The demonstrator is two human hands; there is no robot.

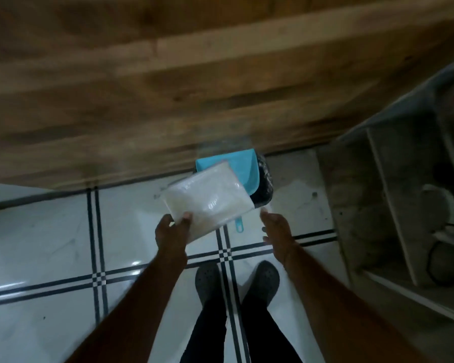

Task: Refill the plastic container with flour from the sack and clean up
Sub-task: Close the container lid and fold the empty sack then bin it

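A clear plastic container (206,196) filled with white flour is held tilted above the floor. My left hand (172,230) grips its near left corner, thumb on top. My right hand (277,230) hovers just right of the container with fingers spread, touching nothing. Behind the container a blue dustpan (243,170) leans against a dark brush (265,184) at the foot of the wooden wall. No flour sack is in view.
A wooden panel (194,82) fills the upper half of the view. White floor tiles with dark stripes (95,244) lie below, and my feet in grey clogs (236,284) stand on them. Dusty grey shelves (383,200) with a cable stand at the right.
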